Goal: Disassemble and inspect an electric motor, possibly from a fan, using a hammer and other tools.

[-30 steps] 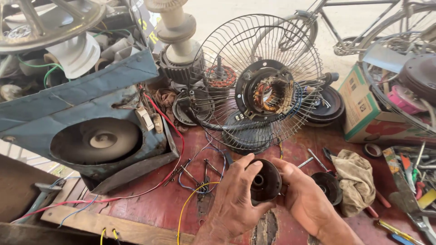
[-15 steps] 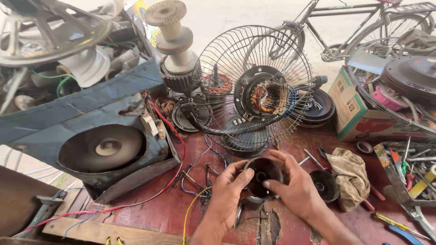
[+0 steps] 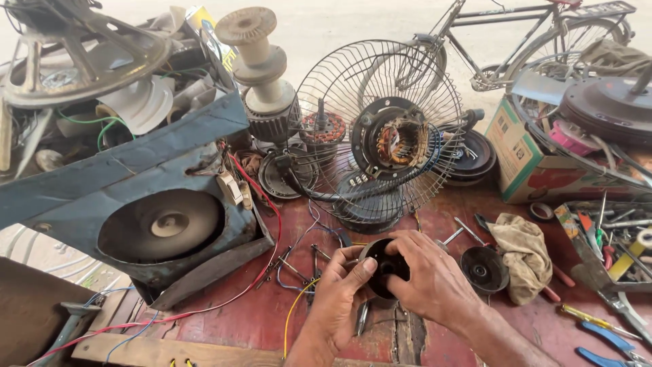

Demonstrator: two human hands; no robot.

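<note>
Both my hands hold a small round black motor cover [image 3: 384, 266] just above the red workbench [image 3: 258, 312]. My left hand [image 3: 339, 292] grips its left rim with the thumb on the face. My right hand [image 3: 431, 278] wraps over its right side, fingers curled on the top edge. Right behind stands a table fan [image 3: 380, 136] with its wire guard on and its bare motor with copper windings [image 3: 397, 139] exposed. A second black round cap [image 3: 483, 269] lies right of my right hand.
A blue panel with a speaker cone [image 3: 159, 224] leans at left. Loose wires and small tools [image 3: 299, 261] lie before it. A dirty rag [image 3: 523, 251], a tool tray [image 3: 611, 238], pliers [image 3: 604, 340] and a cardboard box [image 3: 530, 156] sit at right. A bicycle [image 3: 516, 34] stands behind.
My hands and the black cover sit slightly higher in the picture as my head tilts down. My right fingers have shifted over the cover's top edge.
</note>
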